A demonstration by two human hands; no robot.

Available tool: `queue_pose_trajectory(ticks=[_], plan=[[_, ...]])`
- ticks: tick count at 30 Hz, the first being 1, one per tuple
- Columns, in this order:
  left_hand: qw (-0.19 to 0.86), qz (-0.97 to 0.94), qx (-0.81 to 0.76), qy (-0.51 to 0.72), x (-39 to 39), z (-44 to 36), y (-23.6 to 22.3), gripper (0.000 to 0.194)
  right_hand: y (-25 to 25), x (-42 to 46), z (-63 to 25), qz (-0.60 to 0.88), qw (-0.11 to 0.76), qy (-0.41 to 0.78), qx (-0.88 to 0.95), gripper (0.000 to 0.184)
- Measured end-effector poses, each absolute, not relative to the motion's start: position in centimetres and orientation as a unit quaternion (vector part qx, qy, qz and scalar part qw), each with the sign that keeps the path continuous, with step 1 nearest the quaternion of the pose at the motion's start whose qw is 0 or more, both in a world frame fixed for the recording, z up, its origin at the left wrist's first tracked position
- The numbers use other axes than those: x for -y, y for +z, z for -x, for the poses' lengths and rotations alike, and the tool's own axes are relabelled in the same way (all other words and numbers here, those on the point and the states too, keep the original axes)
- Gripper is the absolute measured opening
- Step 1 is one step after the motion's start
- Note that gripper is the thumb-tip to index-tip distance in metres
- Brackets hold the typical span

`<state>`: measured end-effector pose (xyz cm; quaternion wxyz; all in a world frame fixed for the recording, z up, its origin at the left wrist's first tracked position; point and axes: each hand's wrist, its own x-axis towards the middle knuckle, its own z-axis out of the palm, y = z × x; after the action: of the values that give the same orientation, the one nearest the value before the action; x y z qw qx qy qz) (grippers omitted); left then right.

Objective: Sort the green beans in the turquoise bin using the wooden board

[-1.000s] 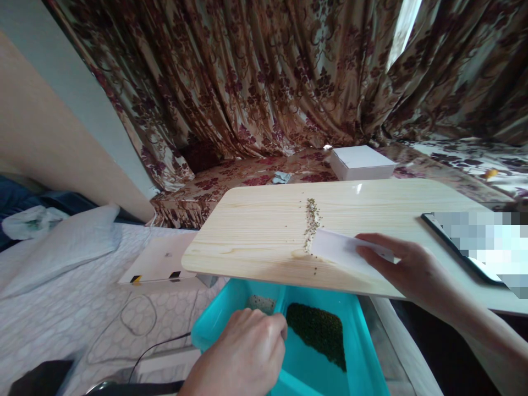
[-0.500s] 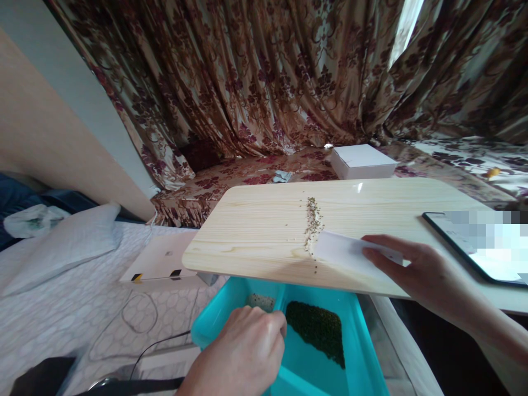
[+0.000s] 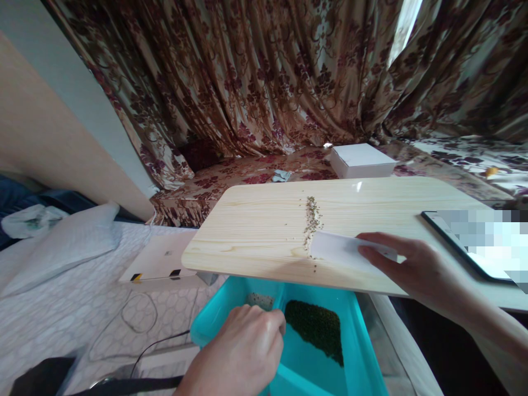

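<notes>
My right hand (image 3: 406, 261) pinches a flat white card (image 3: 334, 246), its far end lying on the pale wooden tabletop (image 3: 247, 220). That end touches the lower part of a loose line of small green and whitish grains (image 3: 312, 214). Over the turquoise divided bin (image 3: 363, 335), below the table's front edge, my left hand (image 3: 243, 344) is closed with its fingers curled under; what they hold, if anything, is hidden. Dark green grains (image 3: 315, 324) are heaped in the bin's right compartment. Whitish grains with dark specks (image 3: 260, 300) lie in its left one, partly behind my left hand.
A tablet-like device (image 3: 457, 242), partly pixelated, lies at the table's right. Behind the table stands a white box (image 3: 363, 157) on a patterned ledge before long curtains (image 3: 264, 71). To the left, a bed holds a pillow (image 3: 70, 245), a flat white box (image 3: 160, 256) and cables.
The card and my right hand have shifted slightly left, towards the line of grains. My left hand stays almost where it was over the bin.
</notes>
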<state>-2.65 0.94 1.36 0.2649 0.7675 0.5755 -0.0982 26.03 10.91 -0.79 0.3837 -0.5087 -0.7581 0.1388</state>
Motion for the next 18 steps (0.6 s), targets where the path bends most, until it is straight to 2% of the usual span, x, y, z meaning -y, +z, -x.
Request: queue_pose_trajectory(ticks=[18], plan=[[0.258, -0.775, -0.571, -0.084, -0.9, 2.9, 1.2, 0.04, 0.4, -9.8, -25.9, 0.51, 0.363, 0.16, 0.763, 0.037]])
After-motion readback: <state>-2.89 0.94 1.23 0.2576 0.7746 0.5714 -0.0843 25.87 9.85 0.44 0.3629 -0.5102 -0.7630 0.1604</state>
